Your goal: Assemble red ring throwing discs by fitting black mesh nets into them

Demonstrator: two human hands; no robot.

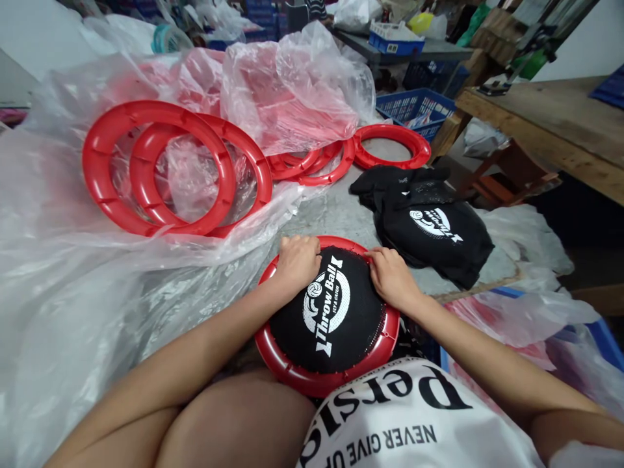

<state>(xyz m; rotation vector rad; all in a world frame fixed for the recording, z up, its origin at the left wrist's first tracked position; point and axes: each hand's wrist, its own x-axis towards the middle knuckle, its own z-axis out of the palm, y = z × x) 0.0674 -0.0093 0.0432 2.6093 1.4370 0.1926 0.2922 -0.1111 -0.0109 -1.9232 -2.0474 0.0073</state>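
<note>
Two hands work on one piece in front of me. My left hand [298,259] sits curled on the far left edge of the black mesh cover [327,312], fingers bent down over it and pressing where the fabric meets the red ring [322,380]. My right hand [390,276] is at the far right edge, fingers likewise curled and pinching the mesh border against the rim. Neither hand is lifted clear; both grip fabric and ring together, though I cannot quite see whether the fingertips are tucked under the rim or only on top of it.

That red ring lies flat, propped against my lap at the near edge of the grey table [336,211], with the printed white logo facing up. Along the near and right side the mesh looks seated inside the rim; the far edge under my fingers is, I judge, the part not yet finished. So this one piece seems mostly covered.

Just beyond my right hand lies a pile of black covers [433,227], unfitted. Further left, several bare red rings [160,172] rest on crumpled clear plastic sheeting [73,286], and more rings [390,146] lie beside a clear bag [292,91] of red parts. Judging by those stacks, plenty of rings and covers remain unpaired.
</note>
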